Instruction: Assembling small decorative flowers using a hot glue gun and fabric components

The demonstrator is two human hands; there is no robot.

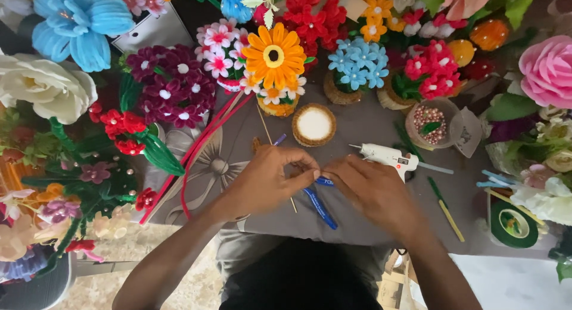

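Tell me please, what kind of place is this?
Probably a home craft table for making artificial flowers. Finished fuzzy flowers such as the orange flower crowd it, with a white glue gun and green tape roll nearby.

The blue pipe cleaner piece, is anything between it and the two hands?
No. The left hand and right hand both pinch the short fuzzy blue pipe cleaner piece directly, fingertips meeting over it. The white glue gun lies apart, behind the right hand.

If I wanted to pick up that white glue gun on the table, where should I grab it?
Probably by the handle of the glue gun, coming from the near edge beside the right hand. It lies flat, nozzle pointing left; the handle juts toward the person, away from the tip.
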